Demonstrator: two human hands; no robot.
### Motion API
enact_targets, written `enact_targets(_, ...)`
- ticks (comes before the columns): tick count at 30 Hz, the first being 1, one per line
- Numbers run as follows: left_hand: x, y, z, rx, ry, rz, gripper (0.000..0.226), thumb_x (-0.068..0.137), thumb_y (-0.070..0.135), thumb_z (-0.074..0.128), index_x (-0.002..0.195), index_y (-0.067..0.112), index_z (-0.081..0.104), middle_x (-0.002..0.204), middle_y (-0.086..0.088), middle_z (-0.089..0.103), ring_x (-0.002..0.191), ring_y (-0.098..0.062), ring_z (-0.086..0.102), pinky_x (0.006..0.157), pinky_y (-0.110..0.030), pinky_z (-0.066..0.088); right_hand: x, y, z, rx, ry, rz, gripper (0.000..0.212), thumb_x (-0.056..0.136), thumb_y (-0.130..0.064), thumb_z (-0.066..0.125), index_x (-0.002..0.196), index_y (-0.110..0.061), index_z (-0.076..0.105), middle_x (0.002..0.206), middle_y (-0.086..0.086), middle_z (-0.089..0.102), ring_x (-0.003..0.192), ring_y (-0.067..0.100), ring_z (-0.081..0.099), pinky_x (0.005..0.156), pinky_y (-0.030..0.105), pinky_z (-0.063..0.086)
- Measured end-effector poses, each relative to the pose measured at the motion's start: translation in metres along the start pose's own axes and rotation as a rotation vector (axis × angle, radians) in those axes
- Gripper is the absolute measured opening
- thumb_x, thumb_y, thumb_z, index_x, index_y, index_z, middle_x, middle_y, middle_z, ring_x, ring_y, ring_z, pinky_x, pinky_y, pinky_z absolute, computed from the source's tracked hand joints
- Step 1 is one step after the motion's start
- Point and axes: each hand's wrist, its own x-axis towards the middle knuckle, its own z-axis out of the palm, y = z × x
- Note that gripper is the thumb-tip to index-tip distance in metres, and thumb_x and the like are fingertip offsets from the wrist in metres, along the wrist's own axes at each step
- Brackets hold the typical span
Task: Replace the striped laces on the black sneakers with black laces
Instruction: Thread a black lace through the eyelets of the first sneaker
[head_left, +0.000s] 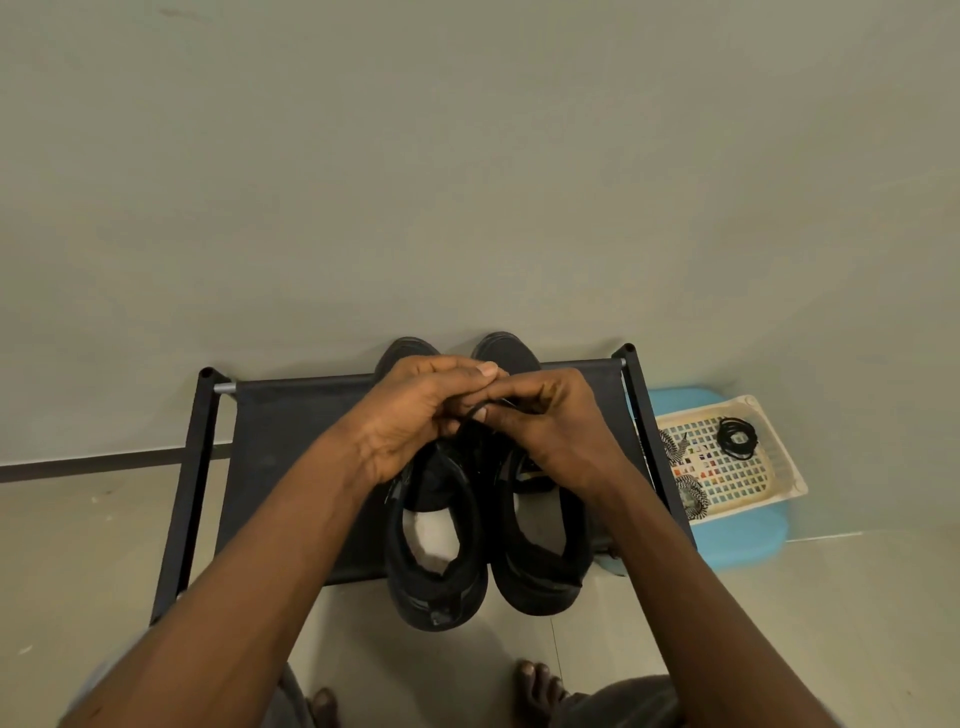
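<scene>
Two black sneakers stand side by side on a black shoe rack, heels toward me: the left sneaker and the right sneaker. My left hand and my right hand meet above their tongues. Both pinch a black lace between fingertips and thumbs. Where the lace runs into the shoe is hidden under my hands. Off to the right, striped laces lie in a cream basket, with a coiled black lace beside them.
The basket sits on a blue stool right of the rack. A grey wall rises behind the rack. Tiled floor lies in front, where my bare toes show at the bottom edge.
</scene>
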Motion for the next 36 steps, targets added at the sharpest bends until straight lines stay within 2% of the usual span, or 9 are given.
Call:
enact_targets(4, 0.001, -0.002, 0.002, -0.075, 0.014, 0.013, 0.012, 0.085, 0.026, 0.075, 0.088, 0.016, 0.082, 0.087, -0.006, 0.072, 0.076, -0.013, 0.061, 0.068, -0.025, 0.042, -0.001, -0.001, -0.002, 0.013, -0.025, 0.007, 0.015, 0.091, 0.004, 0.071, 0.104, 0.004, 0.077, 0.1, 0.014, 0.078, 0.1, 0.029, 0.075, 0.098, 0.044, 0.057)
enact_targets(7, 0.006, -0.004, 0.007, -0.162, 0.171, 0.124, 0.012, 0.097, 0.021, 0.069, 0.089, 0.017, 0.076, 0.088, -0.001, 0.075, 0.077, -0.011, 0.064, 0.07, -0.025, 0.045, -0.001, -0.005, -0.002, 0.084, 0.086, 0.053, 0.021, 0.091, 0.004, 0.07, 0.111, 0.001, 0.076, 0.105, 0.01, 0.078, 0.102, 0.024, 0.075, 0.093, 0.034, 0.058)
enact_targets(10, 0.01, -0.006, 0.003, -0.087, 0.364, 0.272, 0.012, 0.1, 0.022, 0.068, 0.096, 0.014, 0.076, 0.082, -0.002, 0.071, 0.07, -0.011, 0.061, 0.064, -0.024, 0.049, 0.001, -0.006, -0.008, 0.123, 0.201, 0.223, 0.027, 0.099, -0.01, 0.064, 0.125, -0.012, 0.072, 0.091, -0.002, 0.073, 0.075, 0.004, 0.067, 0.065, 0.02, 0.053)
enact_targets(13, 0.012, -0.009, -0.001, 0.048, 0.427, 0.356, 0.011, 0.098, 0.022, 0.071, 0.099, 0.013, 0.078, 0.076, -0.006, 0.067, 0.065, -0.011, 0.056, 0.061, -0.023, 0.049, 0.005, -0.003, -0.014, 0.297, 0.269, 0.406, 0.03, 0.105, -0.008, 0.048, 0.131, -0.008, 0.064, 0.076, 0.0, 0.061, 0.062, 0.007, 0.052, 0.05, 0.019, 0.037)
enact_targets(18, 0.009, -0.012, 0.006, 0.185, 0.309, 0.345, 0.018, 0.1, 0.011, 0.067, 0.101, 0.023, 0.08, 0.081, -0.001, 0.075, 0.071, -0.008, 0.064, 0.07, -0.025, 0.058, 0.005, 0.002, -0.012, 0.26, 0.31, 0.372, 0.023, 0.104, -0.006, 0.053, 0.114, -0.009, 0.074, 0.072, 0.0, 0.064, 0.067, 0.009, 0.056, 0.058, 0.019, 0.044)
enact_targets(21, 0.008, -0.015, 0.013, 0.216, 0.308, 0.349, 0.011, 0.096, 0.011, 0.073, 0.098, 0.019, 0.08, 0.082, -0.008, 0.077, 0.07, -0.011, 0.068, 0.07, -0.026, 0.06, 0.004, 0.004, -0.012, 0.298, 0.348, 0.34, 0.016, 0.096, -0.005, 0.066, 0.108, -0.009, 0.077, 0.089, 0.01, 0.077, 0.082, 0.015, 0.069, 0.072, 0.021, 0.054)
enact_targets(25, 0.008, -0.019, 0.02, 0.226, 0.333, 0.364, 0.004, 0.092, 0.013, 0.078, 0.095, 0.015, 0.079, 0.078, -0.008, 0.077, 0.07, -0.017, 0.072, 0.07, -0.031, 0.061, 0.003, 0.0, -0.009, 0.408, 0.388, 0.319, 0.021, 0.088, -0.002, 0.074, 0.109, -0.004, 0.075, 0.102, 0.018, 0.077, 0.091, 0.022, 0.073, 0.085, 0.027, 0.059)
enact_targets(31, 0.007, -0.021, 0.025, 0.253, 0.339, 0.396, 0.003, 0.092, 0.015, 0.079, 0.094, 0.015, 0.077, 0.077, -0.005, 0.076, 0.07, -0.018, 0.074, 0.068, -0.029, 0.061, 0.003, -0.003, -0.008, 0.306, 0.382, 0.26, 0.021, 0.088, -0.004, 0.076, 0.109, 0.0, 0.075, 0.1, 0.016, 0.078, 0.096, 0.027, 0.075, 0.088, 0.033, 0.06)
enact_targets(36, 0.005, -0.022, 0.028, 0.206, 0.301, 0.357, 0.005, 0.093, 0.012, 0.077, 0.097, 0.014, 0.076, 0.079, -0.006, 0.077, 0.075, -0.021, 0.077, 0.073, -0.033, 0.063, 0.001, -0.006, -0.013, 0.266, 0.351, 0.272, 0.017, 0.088, -0.001, 0.074, 0.105, 0.001, 0.076, 0.098, 0.014, 0.078, 0.087, 0.016, 0.075, 0.077, 0.023, 0.058)
